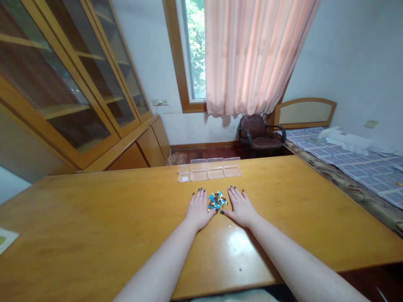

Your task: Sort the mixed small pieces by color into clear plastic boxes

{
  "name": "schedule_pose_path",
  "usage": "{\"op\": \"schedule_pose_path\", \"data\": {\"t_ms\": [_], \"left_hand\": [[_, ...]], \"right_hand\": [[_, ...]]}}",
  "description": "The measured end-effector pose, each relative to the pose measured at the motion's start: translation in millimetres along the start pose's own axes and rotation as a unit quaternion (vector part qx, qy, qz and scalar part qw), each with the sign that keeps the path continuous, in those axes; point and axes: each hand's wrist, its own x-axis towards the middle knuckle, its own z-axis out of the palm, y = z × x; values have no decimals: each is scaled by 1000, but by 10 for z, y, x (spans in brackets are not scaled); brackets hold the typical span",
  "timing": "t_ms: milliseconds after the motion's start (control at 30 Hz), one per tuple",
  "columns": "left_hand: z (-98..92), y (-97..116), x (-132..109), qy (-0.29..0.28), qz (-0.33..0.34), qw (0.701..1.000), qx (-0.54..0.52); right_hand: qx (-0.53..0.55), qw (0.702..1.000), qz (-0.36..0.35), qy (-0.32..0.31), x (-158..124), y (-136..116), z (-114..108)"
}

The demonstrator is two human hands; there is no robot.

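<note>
A small pile of tiny blue, yellow, white and dark brown pieces (217,200) lies on the wooden table (110,222); their exact kind is too small to make out. To the left of the pile my left hand (200,209) rests flat, palm down, its thumb pointing in along the near edge of the pieces. My right hand (242,208) lies flat on the other side, fingers forward and thumb turned inward. Neither hand holds anything. Just beyond the fingertips stands a row of clear plastic boxes (208,173) with their lids raised; a small white slip shows in the leftmost one.
A white and green sheet (6,240) lies at the table's left edge. Behind the table are a brown armchair (257,130) and a pink curtain (252,54). A bed (352,155) stands at the right, a glass-doored cabinet (107,126) at the left.
</note>
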Motion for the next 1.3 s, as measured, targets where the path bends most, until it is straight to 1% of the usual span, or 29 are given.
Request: {"op": "schedule_pose_path", "data": {"t_ms": [67, 133, 200, 233, 267, 300, 367, 400, 433, 467, 500, 567, 633, 667, 733, 767, 800, 833, 867, 900, 933, 1000, 1033, 1133, 1233, 1300], "left_hand": [[13, 3, 39, 5, 11, 1000, -24], [24, -19, 94, 21, 18, 997, -74], [25, -80, 172, 47, 21, 983, -177], [20, -124, 219, 61, 23, 966, -251], [11, -175, 269, 80, 9, 936, -342], [0, -230, 319, 109, -21, 891, -440], [-27, -339, 408, 153, -89, 791, -585], [-38, -386, 440, 151, -115, 751, -632], [-46, -427, 462, 150, -132, 728, -656], [-50, -458, 473, 149, -144, 714, -669], [-50, -480, 474, 148, -149, 710, -672], [-43, -496, 453, 152, -150, 716, -664], [-44, -477, 415, 140, -147, 724, -659], [-53, -456, 394, 130, -141, 734, -651], [-91, -397, 351, 109, -116, 766, -623], [-118, -361, 330, 110, -70, 822, -555], [-147, -324, 309, 110, -14, 871, -478], [-173, -285, 288, 108, 33, 906, -407], [-193, -247, 267, 90, 74, 931, -347], [-206, -209, 246, 55, 96, 950, -292], [-212, -173, 227, 18, 103, 964, -243], [-202, -108, 198, -29, 104, 980, -167], [-191, -81, 190, -37, 106, 984, -141], [-160, -24, 194, -38, 102, 989, -101], [-149, -10, 216, -40, 93, 990, -96], [-143, -20, 230, -38, 88, 990, -102]], "right_hand": [[4, 1000, -2, -2, 27, -3, 3], [18, 1000, -6, -3, 77, 4, -2], [55, 998, -2, 7, 162, 30, -18], [89, 996, 9, 18, 220, 53, -28], [133, 990, 26, 33, 284, 82, -38], [188, 980, 44, 49, 352, 115, -46], [312, 942, 82, 87, 482, 185, -53], [361, 923, 87, 100, 534, 217, -53], [393, 910, 85, 102, 572, 245, -52], [404, 905, 78, 102, 594, 266, -54], [396, 911, 62, 97, 599, 280, -60], [326, 941, 16, 90, 569, 283, -88], [285, 955, -8, 87, 508, 254, -136], [228, 970, -26, 82, 475, 232, -163], [155, 984, -46, 77, 423, 185, -212], [137, 986, -56, 70, 405, 164, -231], [129, 988, -63, 61, 394, 149, -245], [127, 988, -65, 54, 389, 139, -253], [131, 988, -65, 50, 388, 135, -256], [138, 987, -61, 48, 390, 135, -255], [149, 986, -54, 49, 395, 137, -252], [176, 982, -38, 55, 405, 140, -241], [189, 980, -30, 59, 409, 138, -237], [199, 978, -36, 54, 411, 115, -234], [158, 985, -61, 40, 400, 88, -245], [127, 988, -69, 49, 392, 82, -252]]}}
